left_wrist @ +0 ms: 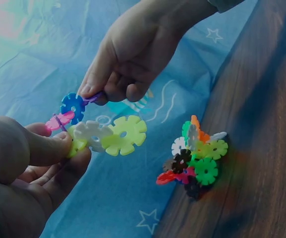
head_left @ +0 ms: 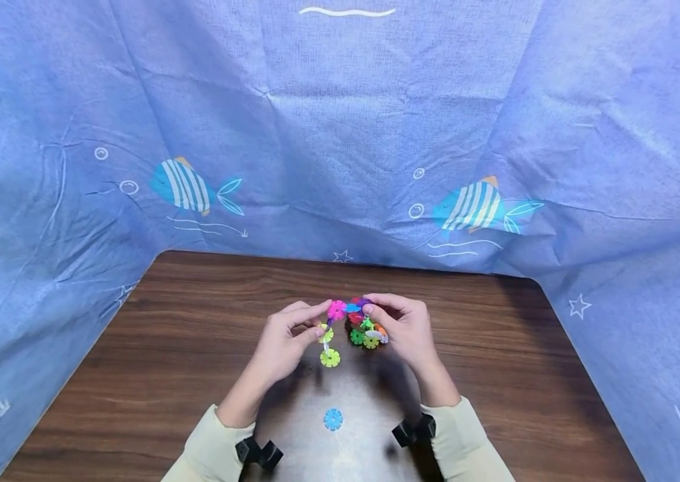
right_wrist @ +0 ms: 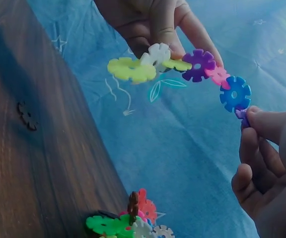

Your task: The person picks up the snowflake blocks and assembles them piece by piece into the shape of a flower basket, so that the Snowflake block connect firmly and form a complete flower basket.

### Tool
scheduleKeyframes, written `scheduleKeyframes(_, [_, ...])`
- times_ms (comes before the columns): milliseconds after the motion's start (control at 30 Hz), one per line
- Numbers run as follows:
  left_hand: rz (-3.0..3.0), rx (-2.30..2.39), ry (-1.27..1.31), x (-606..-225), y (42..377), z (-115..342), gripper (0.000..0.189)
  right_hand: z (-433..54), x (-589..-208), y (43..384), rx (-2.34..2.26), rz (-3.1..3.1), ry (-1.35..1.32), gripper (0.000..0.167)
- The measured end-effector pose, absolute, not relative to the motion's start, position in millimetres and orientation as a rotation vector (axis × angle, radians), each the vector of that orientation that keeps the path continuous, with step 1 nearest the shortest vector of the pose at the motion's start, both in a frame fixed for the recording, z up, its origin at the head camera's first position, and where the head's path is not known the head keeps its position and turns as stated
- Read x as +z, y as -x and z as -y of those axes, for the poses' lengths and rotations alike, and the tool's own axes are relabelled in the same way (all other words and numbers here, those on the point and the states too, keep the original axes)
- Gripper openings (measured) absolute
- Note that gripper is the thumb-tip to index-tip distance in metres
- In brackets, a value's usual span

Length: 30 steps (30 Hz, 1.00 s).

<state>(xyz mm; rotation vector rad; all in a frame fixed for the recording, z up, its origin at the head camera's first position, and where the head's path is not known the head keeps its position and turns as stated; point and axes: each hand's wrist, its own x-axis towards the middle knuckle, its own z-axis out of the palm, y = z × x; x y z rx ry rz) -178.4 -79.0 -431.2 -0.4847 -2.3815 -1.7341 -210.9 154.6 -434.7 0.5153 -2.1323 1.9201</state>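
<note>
Both hands hold up a chain of interlocking plastic snowflake discs over the table. Its links run yellow (right_wrist: 131,70), white (right_wrist: 157,55), yellow, purple (right_wrist: 198,65), pink (right_wrist: 218,77), blue (right_wrist: 235,93), then a purple end disc (right_wrist: 241,116). My left hand (head_left: 288,338) pinches the chain around the second yellow disc (left_wrist: 77,145), fingers partly covering it. Between thumb and forefinger, my right hand (head_left: 403,328) pinches the purple end disc, mostly hidden by the fingertips. The two outer discs, white and yellow, hang free beyond the left fingers.
A colourful cluster of snowflake discs (left_wrist: 205,171) sits on the brown wooden table (head_left: 195,321), just beyond the hands. Closer to the person lies a single blue disc (head_left: 332,420). A blue fish-patterned cloth (head_left: 340,147) hangs around the table's back and sides.
</note>
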Motion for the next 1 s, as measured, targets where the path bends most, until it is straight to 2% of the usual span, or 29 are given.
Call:
scheduleKeyframes(267, [2.327, -1.780, 0.550, -434.6, 180.1, 80.2, 0.042, -153.3, -438.5, 212.4, 1.956, 2.109, -0.475, 0.019])
scheduleKeyframes(467, [2.330, -1.894, 0.518, -434.1, 181.9, 82.7, 0.027, -155.0, -440.2, 213.6, 2.013, 2.128, -0.525, 0.020])
scheduleKeyframes(667, [2.421, -1.865, 0.473, -431.9, 182.5, 86.7, 0.040, -143.6, -443.3, 209.9, 2.036, 2.142, -0.636, 0.019])
scheduleKeyframes(767, [2.444, -1.838, 0.534, -432.4, 183.7, 88.0, 0.037, -138.2, -443.9, 208.2, 2.037, 2.156, -0.658, 0.018])
scheduleKeyframes(867, [2.433, -1.797, 0.528, -431.5, 185.0, 90.8, 0.029, -135.5, -442.4, 206.9, 2.015, 2.191, -0.676, 0.025])
scheduleKeyframes(1000, [2.355, -1.808, 0.394, -426.9, 185.2, 99.1, 0.025, -139.5, -443.9, 201.2, 1.903, 2.308, -0.733, 0.034])
